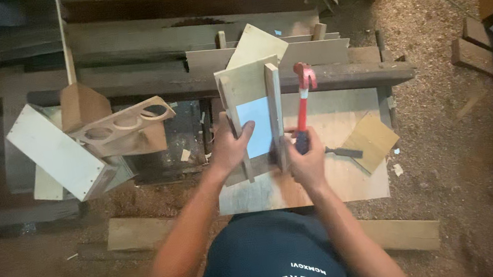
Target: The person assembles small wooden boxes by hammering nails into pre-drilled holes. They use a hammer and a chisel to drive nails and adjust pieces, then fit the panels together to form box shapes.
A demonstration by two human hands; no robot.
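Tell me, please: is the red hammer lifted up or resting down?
Resting down. The red hammer lies along the plywood sheet, head far from the person; the right hand grips its handle end.

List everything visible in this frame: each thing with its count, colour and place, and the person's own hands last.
wooden box assembly: one, pale wood with a light blue panel inside, upright on the work board at centre
hammer: one, red, right of the box assembly
work board: one, pale plywood, under the box assembly
square panel: one, tan, on the board's right side
dark tool: one, black, lying beside the square panel
board with round cut-outs: one, light brown, at left
white panel: one, off-white, tilted at far left
planks: several, weathered grey-brown, across the top
floor: sawdust-covered, brown
left hand: grips the box assembly's left wall
right hand: holds the hammer's handle
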